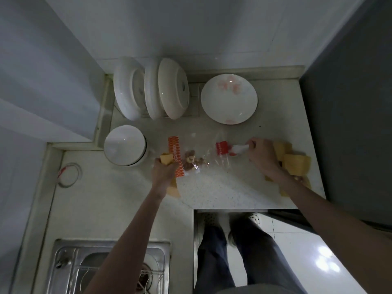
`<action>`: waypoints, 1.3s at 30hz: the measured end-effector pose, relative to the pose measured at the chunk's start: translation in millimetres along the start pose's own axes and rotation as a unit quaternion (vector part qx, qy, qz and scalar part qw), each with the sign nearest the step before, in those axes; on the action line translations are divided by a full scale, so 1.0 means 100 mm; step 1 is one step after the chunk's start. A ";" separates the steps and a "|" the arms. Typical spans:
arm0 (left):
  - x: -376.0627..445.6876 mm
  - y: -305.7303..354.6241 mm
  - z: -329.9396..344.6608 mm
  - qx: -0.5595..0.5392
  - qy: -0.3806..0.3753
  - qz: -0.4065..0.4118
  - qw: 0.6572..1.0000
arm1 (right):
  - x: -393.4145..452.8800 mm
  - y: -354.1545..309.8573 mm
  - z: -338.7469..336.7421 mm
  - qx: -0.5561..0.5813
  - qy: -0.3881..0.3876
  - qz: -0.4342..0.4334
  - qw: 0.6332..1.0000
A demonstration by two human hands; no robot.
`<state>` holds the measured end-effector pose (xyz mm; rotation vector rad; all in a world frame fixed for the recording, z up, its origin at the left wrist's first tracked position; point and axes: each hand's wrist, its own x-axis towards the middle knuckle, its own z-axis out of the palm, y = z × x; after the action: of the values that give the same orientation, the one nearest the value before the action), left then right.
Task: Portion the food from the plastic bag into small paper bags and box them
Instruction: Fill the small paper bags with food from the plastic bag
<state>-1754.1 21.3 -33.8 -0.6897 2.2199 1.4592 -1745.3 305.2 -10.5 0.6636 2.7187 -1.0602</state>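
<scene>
A clear plastic bag (192,161) with an orange patterned strip lies on the counter and holds brown nuts. My left hand (163,170) grips a small yellow paper bag (166,159) just left of it. My right hand (263,154) pinches a red and white scoop (231,148) by its handle, with the red end pointing toward the plastic bag. Several more yellow paper bags (296,164) lie under and right of my right wrist. No box shows.
Plates stand in a rack (151,88) at the back. A flowered plate (229,98) leans beside it. An upturned white bowl (125,145) sits left of the plastic bag. A sink (110,266) is near left. The counter edge drops off above my legs (233,251).
</scene>
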 end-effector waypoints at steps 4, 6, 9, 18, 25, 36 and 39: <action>0.03 0.05 0.05 -0.043 -0.020 0.022 0.999 | 0.00 0.03 0.13 0.047 -0.027 0.018 0.998; 0.04 0.08 0.08 -0.069 -0.057 0.034 0.995 | -0.03 0.03 0.16 0.057 -0.054 0.012 0.997; 0.05 0.10 0.11 -0.090 -0.071 0.031 0.993 | -0.07 0.03 0.19 0.066 -0.074 0.013 0.995; -0.10 0.16 0.13 -0.118 -0.096 0.140 0.978 | -0.11 -0.19 -0.14 0.156 -0.033 -0.023 0.987; -0.09 0.18 0.16 -0.110 -0.128 0.141 0.975 | -0.16 -0.25 -0.21 0.065 -0.035 -0.045 0.996; -0.02 0.02 0.27 -0.102 -0.129 0.128 0.978 | -0.08 -0.20 -0.01 -0.037 -0.007 -0.068 0.997; 0.00 0.01 0.29 -0.105 -0.126 0.126 0.978 | -0.03 -0.19 0.06 -0.040 -0.015 -0.086 0.995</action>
<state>-1752.9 48.3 -44.1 -0.2695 2.0316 1.8143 -1751.1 287.1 -2.6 0.4056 2.8164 -0.9804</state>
